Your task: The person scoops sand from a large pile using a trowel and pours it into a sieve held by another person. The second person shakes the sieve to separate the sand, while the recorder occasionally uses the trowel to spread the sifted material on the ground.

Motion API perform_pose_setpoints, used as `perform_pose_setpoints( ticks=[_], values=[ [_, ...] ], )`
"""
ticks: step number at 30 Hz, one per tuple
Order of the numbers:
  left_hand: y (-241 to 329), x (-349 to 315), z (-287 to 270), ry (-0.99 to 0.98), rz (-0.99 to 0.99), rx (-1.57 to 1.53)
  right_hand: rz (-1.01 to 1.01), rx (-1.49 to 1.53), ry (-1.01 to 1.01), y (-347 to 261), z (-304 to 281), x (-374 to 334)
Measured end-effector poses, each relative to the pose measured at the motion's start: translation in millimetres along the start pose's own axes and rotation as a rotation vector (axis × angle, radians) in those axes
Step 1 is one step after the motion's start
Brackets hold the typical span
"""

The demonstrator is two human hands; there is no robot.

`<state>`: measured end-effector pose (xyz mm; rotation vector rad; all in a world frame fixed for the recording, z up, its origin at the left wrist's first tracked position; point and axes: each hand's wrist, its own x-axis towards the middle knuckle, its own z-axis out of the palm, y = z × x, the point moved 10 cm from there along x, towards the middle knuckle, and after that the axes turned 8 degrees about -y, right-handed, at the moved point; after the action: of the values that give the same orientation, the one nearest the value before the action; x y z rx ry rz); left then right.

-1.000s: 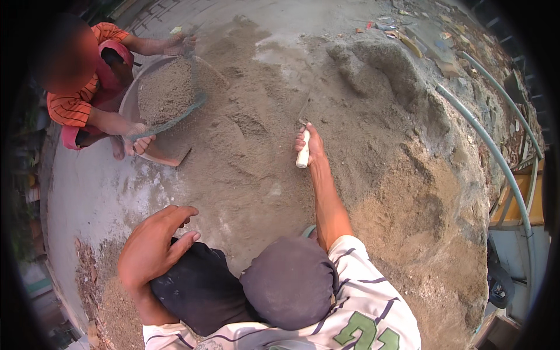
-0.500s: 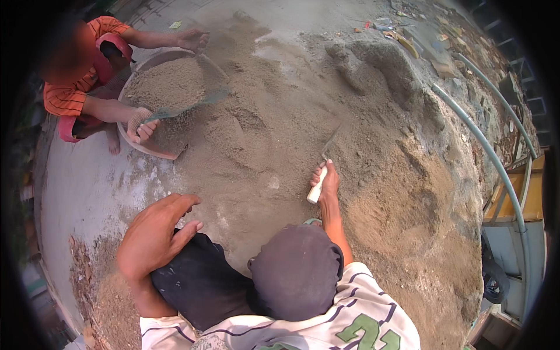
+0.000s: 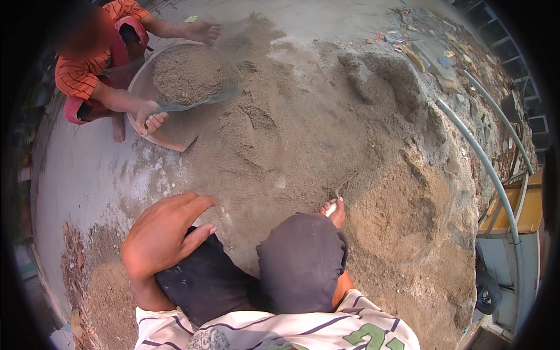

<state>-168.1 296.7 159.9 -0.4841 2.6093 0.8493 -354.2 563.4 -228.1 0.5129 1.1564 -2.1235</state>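
Observation:
My right hand is wrapped round the pale handle of a trowel. Its thin blade points away from me, low over the grey-brown sand, and blends into it, so I cannot tell whether it touches. My right forearm is partly hidden behind my dark-clad knee. Over my other dark trouser leg hangs my left hand, empty, its thumb apart from the loosely bent fingers.
At the far left a co-worker in an orange shirt squats, both hands at a green mesh heaped with sand over a pale, wide basin. A raised, crusted sand bank, grey pipes and scattered rubble lie to the right.
My right hand has drawn the trowel back toward my knee. The co-worker's mesh has shifted right over the basin. My left hand keeps its pose.

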Motion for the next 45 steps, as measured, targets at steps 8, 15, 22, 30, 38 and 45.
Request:
perform_pose_setpoints(
  ticks=[8, 15, 22, 30, 38, 45],
  values=[
    [-4.0, 6.6, -1.5, 0.070, 0.055, 0.021, 0.280, -0.308, -0.357, 29.5, 27.2, 16.3],
    [5.3, -15.8, -4.1, 0.083, 0.142, 0.028, 0.116, -0.086, 0.022, -2.7, 14.3, 0.6],
    [8.4, -26.7, -2.1, 0.112, 0.133, -0.001, 0.446, -0.367, -0.301, 90.3, 84.1, -20.6],
    [22.5, -48.8, -6.7, 0.063, 0.077, -0.015, 0.501, -0.477, -0.431, 182.7, 214.5, 6.4],
    [24.7, -15.5, -5.1, 0.071, 0.045, 0.006, 0.163, -1.036, -0.850, 166.8, 276.7, -8.8],
    [16.3, -2.3, 0.1, 0.039, -0.010, 0.006, -0.051, -1.118, -0.559, 21.5, 118.6, -26.0]
  ],
)
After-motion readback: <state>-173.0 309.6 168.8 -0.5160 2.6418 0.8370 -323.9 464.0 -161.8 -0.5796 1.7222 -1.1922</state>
